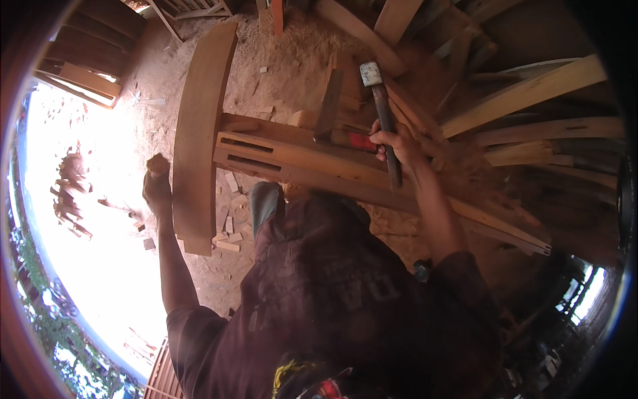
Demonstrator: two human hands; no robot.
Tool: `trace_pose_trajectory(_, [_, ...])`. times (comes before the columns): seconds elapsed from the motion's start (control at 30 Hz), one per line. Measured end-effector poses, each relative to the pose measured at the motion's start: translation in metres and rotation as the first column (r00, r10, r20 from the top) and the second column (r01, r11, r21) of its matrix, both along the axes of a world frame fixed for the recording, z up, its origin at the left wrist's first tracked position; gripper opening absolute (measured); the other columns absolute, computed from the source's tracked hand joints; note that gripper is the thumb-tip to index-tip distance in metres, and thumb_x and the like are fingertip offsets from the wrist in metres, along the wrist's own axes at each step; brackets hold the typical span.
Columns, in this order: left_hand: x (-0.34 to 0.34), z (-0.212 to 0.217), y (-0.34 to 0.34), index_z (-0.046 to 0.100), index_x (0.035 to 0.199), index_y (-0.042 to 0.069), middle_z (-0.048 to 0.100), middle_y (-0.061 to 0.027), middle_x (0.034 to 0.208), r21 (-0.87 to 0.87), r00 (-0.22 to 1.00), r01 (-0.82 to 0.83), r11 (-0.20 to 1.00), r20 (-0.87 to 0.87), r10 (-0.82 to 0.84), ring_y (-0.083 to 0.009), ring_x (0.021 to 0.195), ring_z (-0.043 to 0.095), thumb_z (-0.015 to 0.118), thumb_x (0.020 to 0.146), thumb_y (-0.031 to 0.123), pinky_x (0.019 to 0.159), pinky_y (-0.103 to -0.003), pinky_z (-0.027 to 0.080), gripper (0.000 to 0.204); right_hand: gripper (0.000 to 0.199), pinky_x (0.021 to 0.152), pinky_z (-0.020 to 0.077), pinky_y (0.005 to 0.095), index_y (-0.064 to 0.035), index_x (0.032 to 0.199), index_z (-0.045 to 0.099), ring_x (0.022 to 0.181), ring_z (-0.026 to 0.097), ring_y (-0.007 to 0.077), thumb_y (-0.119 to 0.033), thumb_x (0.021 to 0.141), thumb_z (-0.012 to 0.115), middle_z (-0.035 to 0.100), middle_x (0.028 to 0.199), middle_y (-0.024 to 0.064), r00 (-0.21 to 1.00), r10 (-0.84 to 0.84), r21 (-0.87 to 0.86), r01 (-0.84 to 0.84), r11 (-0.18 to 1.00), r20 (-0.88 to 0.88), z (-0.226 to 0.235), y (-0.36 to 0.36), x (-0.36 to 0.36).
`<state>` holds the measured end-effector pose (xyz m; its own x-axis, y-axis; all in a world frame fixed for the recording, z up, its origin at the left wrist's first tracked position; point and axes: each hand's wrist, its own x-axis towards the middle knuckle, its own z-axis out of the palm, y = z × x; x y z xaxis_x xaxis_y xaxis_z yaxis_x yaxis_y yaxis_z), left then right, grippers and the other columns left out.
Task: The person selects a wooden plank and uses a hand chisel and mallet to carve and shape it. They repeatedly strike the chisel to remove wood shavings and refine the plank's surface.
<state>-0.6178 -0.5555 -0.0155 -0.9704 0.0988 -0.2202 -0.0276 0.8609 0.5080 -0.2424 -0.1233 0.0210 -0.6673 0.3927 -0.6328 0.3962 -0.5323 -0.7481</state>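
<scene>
Out at the left, my left hand (157, 193) is closed round a small brown piece of wood (157, 165), beside the edge of a wide, slightly curved board (199, 126). My right hand (397, 143) grips the dark handle of a hammer (385, 113), whose pale, square head points away from me. Close to its fingers is a tool with a red handle (361, 141) and a dark flat part; I cannot tell whether the fingers touch it. Below runs a long pair of beams (312, 159) with slots cut near the left end, meeting the wide board crosswise.
Sawdust and wood offcuts (229, 223) cover the ground beneath the beams. Long planks (531, 93) are piled at the far right, with more timber (90, 80) at the far left. Harsh sunlight washes out the ground on the left.
</scene>
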Motion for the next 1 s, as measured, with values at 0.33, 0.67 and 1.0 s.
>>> trace_pose_trajectory(0.33, [0.039,0.060,0.076,0.071,0.130,0.013,0.074,-0.0086,0.123,-0.237,0.914,0.308,0.921,-0.196,-0.356,-0.0248,0.112,0.070,0.060,0.107,0.034,0.097,-0.040,0.053,0.033,0.027,0.055,0.0523,0.0289,-0.0072,0.103,0.064,0.066,0.059,0.0110,-0.017,0.083,0.080,0.061,0.085,0.0023,0.984,0.166,-0.114,-0.173,0.978,-0.064,-0.121,0.097,-0.045])
trace_pose_trajectory(0.67, [0.017,0.008,0.029,0.052,0.153,0.022,0.074,-0.0193,0.115,-0.483,0.928,0.310,0.819,0.341,-0.150,-0.0293,0.077,0.078,0.052,0.107,0.052,0.061,-0.041,0.059,0.056,0.035,0.054,0.0557,0.0274,-0.0053,0.102,0.060,0.065,0.063,0.0099,-0.019,0.083,0.085,0.063,0.081,0.0020,0.972,0.150,-0.156,-0.123,0.980,0.179,-0.187,0.133,-0.061])
trace_pose_trajectory(1.0, [-0.035,-0.008,0.118,0.062,0.145,0.014,0.076,-0.0196,0.110,-0.308,0.951,0.196,0.931,0.293,-0.104,-0.0310,0.086,0.077,0.054,0.103,0.059,0.062,-0.041,0.059,0.062,0.036,0.055,0.0540,0.0303,0.0014,0.100,0.070,0.058,0.064,0.0146,-0.023,0.082,0.089,0.068,0.076,0.0070,0.970,0.060,0.151,-0.098,0.984,0.235,-0.149,0.121,-0.053])
